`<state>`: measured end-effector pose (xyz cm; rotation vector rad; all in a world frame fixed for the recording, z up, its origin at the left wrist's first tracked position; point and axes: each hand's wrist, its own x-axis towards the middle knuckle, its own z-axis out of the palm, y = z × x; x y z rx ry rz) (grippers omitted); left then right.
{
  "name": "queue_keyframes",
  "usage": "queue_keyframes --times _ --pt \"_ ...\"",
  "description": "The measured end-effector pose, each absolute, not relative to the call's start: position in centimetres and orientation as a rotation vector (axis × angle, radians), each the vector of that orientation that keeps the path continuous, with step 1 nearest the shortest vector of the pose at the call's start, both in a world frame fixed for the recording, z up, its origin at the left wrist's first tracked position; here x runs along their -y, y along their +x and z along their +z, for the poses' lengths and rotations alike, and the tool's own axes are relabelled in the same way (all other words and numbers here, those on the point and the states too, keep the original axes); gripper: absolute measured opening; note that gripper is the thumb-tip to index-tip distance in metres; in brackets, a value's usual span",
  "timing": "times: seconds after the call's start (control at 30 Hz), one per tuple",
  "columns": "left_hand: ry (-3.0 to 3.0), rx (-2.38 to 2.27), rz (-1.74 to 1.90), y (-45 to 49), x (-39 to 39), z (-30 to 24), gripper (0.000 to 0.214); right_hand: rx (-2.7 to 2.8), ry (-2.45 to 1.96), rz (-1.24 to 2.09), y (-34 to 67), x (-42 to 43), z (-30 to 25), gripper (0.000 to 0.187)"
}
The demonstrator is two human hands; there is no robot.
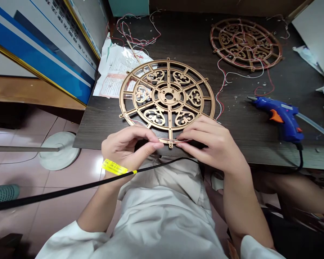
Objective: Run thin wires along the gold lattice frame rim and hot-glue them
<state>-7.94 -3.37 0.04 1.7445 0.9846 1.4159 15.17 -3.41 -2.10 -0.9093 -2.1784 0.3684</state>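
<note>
Blue and white, a framed panel [43, 54] stands at the far left, above a round base [58, 153] on the floor [32, 223]. Next comes a crumpled sheet [108, 86] on the dark worktop [93, 124], with tangled wires [126, 30] behind it. The left hand [121, 144] has thumb and forefinger pinched on the near rim of the golden wheel [163, 94], where a thin wire [164, 140] runs. That wheel is near the worktop's front edge, partly over the sheet; whether its near rim is lifted, I cannot tell. The right hand [210, 142] grasps the same rim just right of the nearest spoke, fingers on the far side, thumb on the near.

To do this well, draw the wire lightly taut between the two grips, lay it flat along the rim, and work in short lengths so it neither bows nor twists. Press gently: the slim openwork looks easy to crack.

Farther right, red and white leads [224, 80] trail toward a second wheel [246, 45], whose wired rim could serve as a pattern. Rightmost, a glue gun [280, 115] points its nozzle left; treat that tip as hot.
</note>
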Motion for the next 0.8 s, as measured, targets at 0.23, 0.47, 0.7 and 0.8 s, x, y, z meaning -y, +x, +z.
queue_keyframes --times 0.23,0.47,0.7,0.8 --pt "1.821 -0.944 1.389 -8.2 3.6 0.0 0.02 2.182 -0.912 0.38 15.2 3.3 -2.1 0.01" --pt "1.815 -0.907 1.34 -8.9 3.3 0.4 0.011 2.185 -0.915 0.378 15.2 3.4 -2.0 0.011" --pt "1.918 -0.905 1.135 -10.5 4.3 0.9 0.031 2.18 -0.91 0.385 15.2 3.5 -1.9 0.01" --pt "1.952 -0.862 1.065 -11.0 5.0 1.2 0.037 2.173 -0.91 0.387 15.2 3.5 -1.9 0.01"
